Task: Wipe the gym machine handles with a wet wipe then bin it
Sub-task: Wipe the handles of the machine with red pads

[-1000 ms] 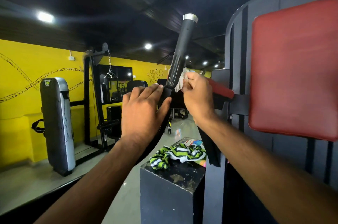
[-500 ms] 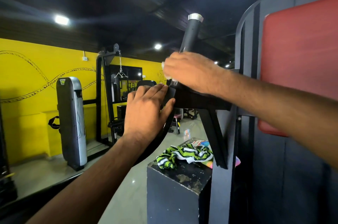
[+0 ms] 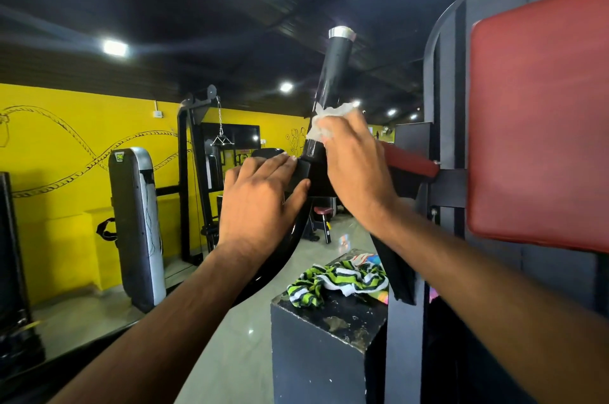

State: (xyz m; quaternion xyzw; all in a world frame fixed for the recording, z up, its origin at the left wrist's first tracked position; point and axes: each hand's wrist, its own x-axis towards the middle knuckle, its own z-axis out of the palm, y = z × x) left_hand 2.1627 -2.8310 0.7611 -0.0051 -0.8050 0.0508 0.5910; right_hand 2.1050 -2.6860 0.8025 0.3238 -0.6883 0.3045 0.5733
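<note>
While the left grip lies flat-fingered on the bracket, the right grip clasps the wet wipe against the handle.

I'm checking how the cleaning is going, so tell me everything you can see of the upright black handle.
The handle is a glossy black round bar with a silver cap on top, leaning slightly right. Its foot joins a black bracket. The right hand presses a crumpled white wet wipe against its lower part, just above the bracket; the left hand rests on the bracket beside it, not on the handle.
</note>
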